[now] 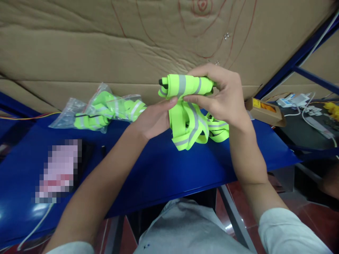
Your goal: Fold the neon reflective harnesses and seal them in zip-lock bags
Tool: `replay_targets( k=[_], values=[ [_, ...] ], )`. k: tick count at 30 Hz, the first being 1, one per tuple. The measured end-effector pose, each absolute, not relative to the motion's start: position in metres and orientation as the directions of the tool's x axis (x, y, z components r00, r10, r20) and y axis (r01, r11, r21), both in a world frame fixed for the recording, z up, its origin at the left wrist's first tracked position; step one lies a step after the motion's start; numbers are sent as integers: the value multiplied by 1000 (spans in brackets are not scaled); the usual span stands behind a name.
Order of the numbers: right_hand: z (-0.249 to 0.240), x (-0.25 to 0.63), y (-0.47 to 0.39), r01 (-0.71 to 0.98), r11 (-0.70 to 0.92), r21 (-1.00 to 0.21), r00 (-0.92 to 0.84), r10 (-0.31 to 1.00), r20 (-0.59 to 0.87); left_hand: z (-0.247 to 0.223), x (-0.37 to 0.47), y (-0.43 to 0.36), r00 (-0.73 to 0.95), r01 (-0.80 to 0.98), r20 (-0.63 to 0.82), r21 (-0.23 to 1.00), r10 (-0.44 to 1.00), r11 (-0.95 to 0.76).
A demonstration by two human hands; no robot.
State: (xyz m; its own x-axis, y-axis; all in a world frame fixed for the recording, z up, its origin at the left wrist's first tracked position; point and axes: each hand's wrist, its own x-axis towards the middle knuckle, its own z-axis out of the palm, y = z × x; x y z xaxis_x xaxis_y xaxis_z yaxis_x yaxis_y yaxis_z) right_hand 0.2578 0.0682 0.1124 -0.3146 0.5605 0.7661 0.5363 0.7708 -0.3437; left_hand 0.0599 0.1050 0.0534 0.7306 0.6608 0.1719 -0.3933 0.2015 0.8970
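A neon yellow-green reflective strap [189,84] with grey stripes is held above the table, partly rolled into a flat bundle with black bits at its end. My right hand [225,93] grips the bundle from the right, thumb in front and fingers behind. From below left, my left hand [159,118] pinches the same strap, its thumb at the bundle's lower edge; its other fingers are hidden. Loose loops hang under the bundle beside my left palm. More strap of the same kind [218,130] lies on the table behind my right wrist.
Clear plastic bags [106,109] with folded reflective straps lie at the back left of the blue table [169,173]. A blurred-out flat object [59,169] lies at the left. A small cardboard box [266,111] stands at the right, and a cardboard wall [79,53] closes off the back.
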Motion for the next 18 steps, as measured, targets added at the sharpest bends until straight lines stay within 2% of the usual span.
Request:
replay_targets(
  k=[2, 4, 7, 11, 13, 14, 16, 18],
  values=[
    [110, 255, 69, 537, 810, -237, -341, 466, 817, 60, 58, 102, 714, -430, 208, 884, 669, 184],
    [107, 251, 72, 537, 820, -200, -370, 441, 818, 68, 55, 99, 704, -470, 239, 862, 669, 187],
    [103, 249, 77, 548, 811, -207, -465, 501, 730, 76, 52, 98, 642, -536, 263, 825, 720, 177],
    [104, 255, 81, 452, 852, -265, -633, 516, 577, 75, 53, 102, 574, -551, 238, 820, 783, 155],
    [104, 256, 82, 427, 854, -298, -641, 518, 566, 76, 53, 102, 550, -543, 235, 830, 802, 129],
    [103, 254, 82, 444, 845, -298, -593, 526, 610, 77, 53, 103, 530, -541, 242, 834, 812, 104],
    [99, 245, 78, 538, 798, -270, -360, 507, 783, 81, 49, 106, 444, -556, 262, 831, 857, 34],
    [91, 231, 72, 651, 720, -242, -103, 400, 911, 83, 41, 113, 329, -576, 260, 817, 908, -25]
  ],
)
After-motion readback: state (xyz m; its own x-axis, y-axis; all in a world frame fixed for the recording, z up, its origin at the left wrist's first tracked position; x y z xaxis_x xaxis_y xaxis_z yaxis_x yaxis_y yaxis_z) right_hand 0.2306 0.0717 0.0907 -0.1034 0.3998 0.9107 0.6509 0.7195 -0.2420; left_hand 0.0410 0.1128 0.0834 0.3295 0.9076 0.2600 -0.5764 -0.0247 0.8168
